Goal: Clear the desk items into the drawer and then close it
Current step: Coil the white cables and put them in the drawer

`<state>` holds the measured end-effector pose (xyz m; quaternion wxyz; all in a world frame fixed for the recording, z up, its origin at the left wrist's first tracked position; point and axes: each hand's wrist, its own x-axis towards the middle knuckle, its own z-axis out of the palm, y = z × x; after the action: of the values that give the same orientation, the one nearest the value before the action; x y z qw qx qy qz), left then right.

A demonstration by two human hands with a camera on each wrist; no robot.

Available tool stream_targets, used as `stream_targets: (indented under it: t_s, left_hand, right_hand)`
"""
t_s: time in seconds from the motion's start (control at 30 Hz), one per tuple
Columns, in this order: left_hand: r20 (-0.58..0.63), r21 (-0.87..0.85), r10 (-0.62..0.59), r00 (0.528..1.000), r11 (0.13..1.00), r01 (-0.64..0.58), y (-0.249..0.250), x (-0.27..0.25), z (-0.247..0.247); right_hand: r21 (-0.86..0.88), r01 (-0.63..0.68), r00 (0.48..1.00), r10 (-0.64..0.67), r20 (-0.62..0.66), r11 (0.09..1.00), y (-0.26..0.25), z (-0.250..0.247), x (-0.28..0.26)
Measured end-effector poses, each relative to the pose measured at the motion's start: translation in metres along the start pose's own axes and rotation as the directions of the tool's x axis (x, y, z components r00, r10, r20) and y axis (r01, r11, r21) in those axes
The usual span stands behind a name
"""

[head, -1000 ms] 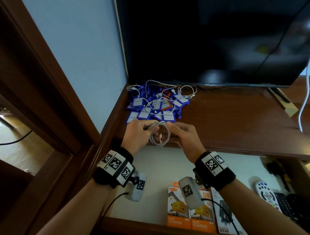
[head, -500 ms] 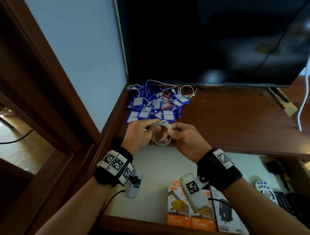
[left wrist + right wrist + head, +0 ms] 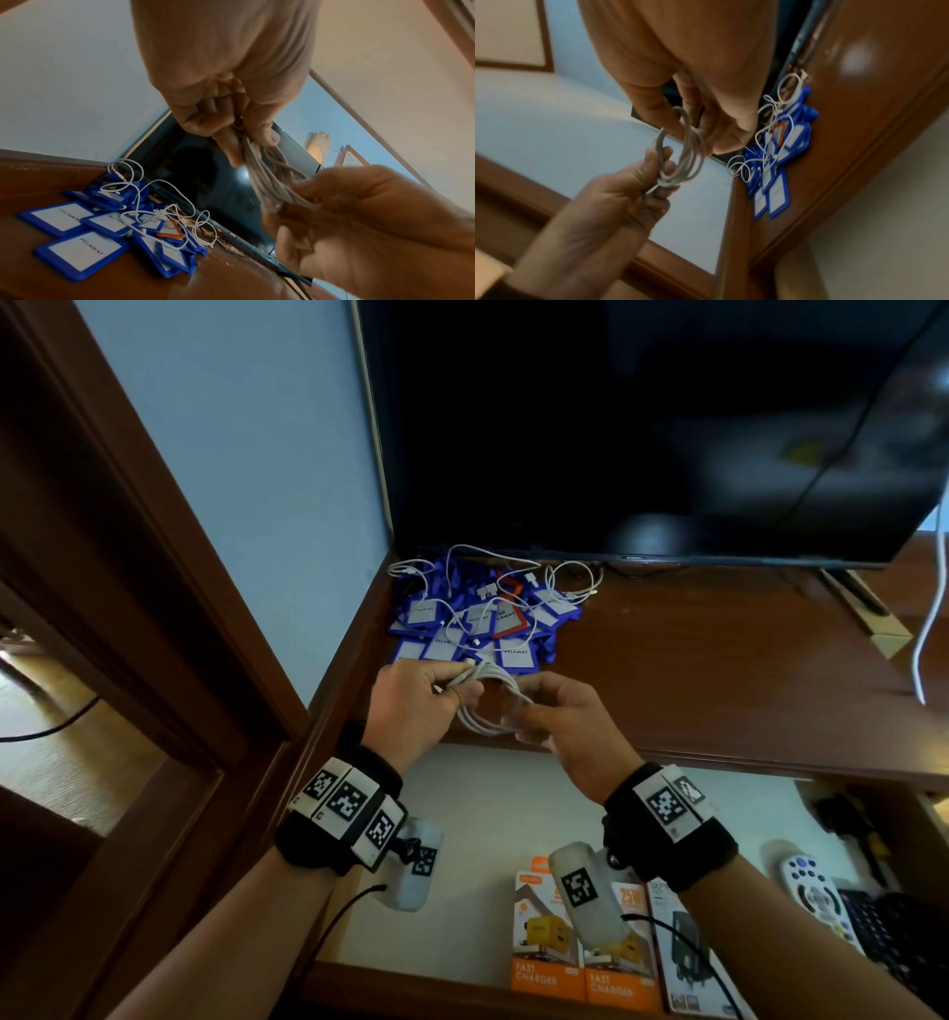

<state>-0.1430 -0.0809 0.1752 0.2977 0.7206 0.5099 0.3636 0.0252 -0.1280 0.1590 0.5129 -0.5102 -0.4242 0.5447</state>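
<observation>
Coiled white cable (image 3: 488, 706) between left hand (image 3: 416, 711) and right hand (image 3: 575, 726)

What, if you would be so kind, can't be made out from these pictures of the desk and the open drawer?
- Coiled cable, head view: the left hand and right hand cover its ends.
- Right wrist view: motion blur smears the badge holders; their print is unreadable.
- Drawer, head view: its near part is hidden by the forearms and the frame edge.
- Remote control: button labels too small.
</observation>
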Motion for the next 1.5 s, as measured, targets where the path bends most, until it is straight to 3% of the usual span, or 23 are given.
stream_targets:
  t_s: [0.13,0.23,0.37,0.43,0.63,0.77,0.93,1.1,1.27,1.5]
  left_hand:
    - [-0.024,-0.049,-0.034,0.999,0.998,0.033,0.0,-0.002,-0.004]
    - [-0.047,-0.05,-0.022,0.999,0.999,0.019,-0.002,-0.003,-0.007]
    - [-0.057,-0.059,-0.011,0.998,0.998,0.007,-0.003,-0.002,-0.01]
    - [-0.056,-0.036,0.0,0.998,0.999,-0.002,-0.003,-0.002,-0.011]
    - [-0.119,0.0,0.011,0.993,1.0,-0.011,-0.004,-0.003,-0.009]
    - [-0.141,-0.134,-0.08,0.987,0.989,0.061,0.003,-0.003,-0.004]
    - [-0.124,-0.33,-0.212,0.969,0.93,0.161,0.009,-0.006,0.011]
    - [-0.101,-0.453,-0.336,0.937,0.854,0.257,0.004,-0.013,0.024]
    - [-0.023,-0.584,-0.385,0.923,0.754,0.3,0.01,-0.019,0.029]
    - [0.058,-0.596,-0.419,0.906,0.714,0.368,0.0,-0.015,0.033]
  right_hand:
    - [-0.097,0.035,0.991,-0.047,-0.123,0.995,0.003,-0.007,-0.002]
    - [-0.107,0.042,0.997,-0.049,-0.062,0.993,0.004,-0.013,-0.005]
    - [0.234,-0.081,0.994,0.062,0.087,0.969,0.003,-0.016,-0.007]
    - [0.304,-0.123,0.99,0.094,0.107,0.945,0.001,-0.016,-0.009]
    - [0.112,-0.058,0.997,0.052,0.063,0.992,-0.002,-0.014,-0.011]
    - [-0.004,0.02,0.999,-0.02,-0.036,1.0,0.004,-0.009,-0.006]
    - [-0.001,0.011,0.994,-0.011,-0.113,1.0,0.012,-0.001,-0.003]
    - [0.164,-0.035,0.986,0.06,-0.152,0.986,0.01,0.003,-0.004]
    - [0.134,0.007,0.981,0.019,-0.193,0.991,0.008,0.005,-0.006]
    - [0.141,0.04,0.991,-0.021,-0.136,0.989,0.004,0.008,-0.01]
